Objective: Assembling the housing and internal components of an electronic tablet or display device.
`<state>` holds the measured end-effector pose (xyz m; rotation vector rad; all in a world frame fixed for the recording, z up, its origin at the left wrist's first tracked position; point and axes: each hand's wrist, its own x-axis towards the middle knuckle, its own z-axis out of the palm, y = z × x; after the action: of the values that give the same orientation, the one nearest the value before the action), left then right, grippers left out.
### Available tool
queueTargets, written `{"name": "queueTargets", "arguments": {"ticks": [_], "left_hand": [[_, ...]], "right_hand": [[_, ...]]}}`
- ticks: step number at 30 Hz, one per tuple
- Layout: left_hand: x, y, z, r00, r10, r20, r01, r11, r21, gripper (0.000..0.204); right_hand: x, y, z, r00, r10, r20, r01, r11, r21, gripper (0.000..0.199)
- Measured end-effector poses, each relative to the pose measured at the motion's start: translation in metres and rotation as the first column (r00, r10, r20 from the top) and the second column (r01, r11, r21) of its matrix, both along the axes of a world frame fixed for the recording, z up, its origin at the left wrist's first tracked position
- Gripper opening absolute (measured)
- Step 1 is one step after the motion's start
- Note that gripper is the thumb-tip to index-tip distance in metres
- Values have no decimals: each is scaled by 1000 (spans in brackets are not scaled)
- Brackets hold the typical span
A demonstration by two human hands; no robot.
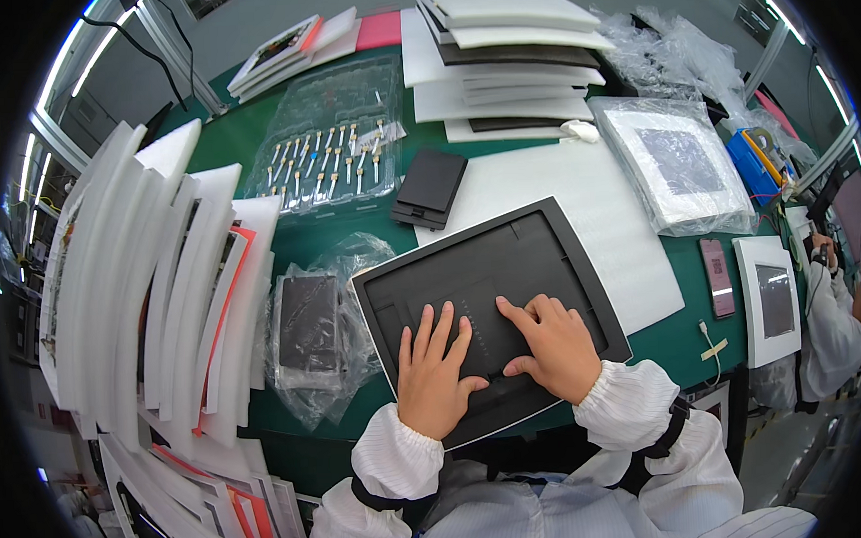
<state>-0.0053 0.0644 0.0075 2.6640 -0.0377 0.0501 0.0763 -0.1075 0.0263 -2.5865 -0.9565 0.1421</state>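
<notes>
A large black panel with a white edge [515,257] lies tilted on the bench before me, its recessed, vented side up. My left hand [432,378] rests on its left part, fingers spread and palm down. On the lower right part lies my right hand [559,352], thumb and index finger apart and the other fingers slightly bent; nothing shows in its grasp. A white foam sheet [630,267] reaches partly under the panel's far right side. Just beyond the panel sits a small black case [432,184]. To its left is a dark rectangular unit [309,323] in clear plastic.
Foam-separated panels stand in a row [156,279] at left. A clear tray [386,81] holds several small connectors. Foam sheets [510,95] are stacked at the back. At right are a bagged white frame [673,161], a phone [717,276] and a white-framed screen [768,300]; another person's sleeve [831,321] shows beyond.
</notes>
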Motion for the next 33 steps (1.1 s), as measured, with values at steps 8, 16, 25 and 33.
{"name": "queueTargets", "arguments": {"ticks": [8,16,25,33], "left_hand": [[-35,14,-3,912,360,198,-327,927,-183,57],[-60,40,-28,849,507,-153,-524,766,-373,54],[-70,13,4,847,448,-287,-388,149,-910,48],[-105,-47,85,773,628,-88,-274,205,-940,53]], "right_hand": [[-2,-55,0,988,-156,6,147,941,306,62],[7,-104,-21,883,-463,-81,469,872,140,37],[21,-121,-27,907,-374,-192,410,888,210,38],[38,-153,-27,942,-41,-333,185,891,415,28]]}}
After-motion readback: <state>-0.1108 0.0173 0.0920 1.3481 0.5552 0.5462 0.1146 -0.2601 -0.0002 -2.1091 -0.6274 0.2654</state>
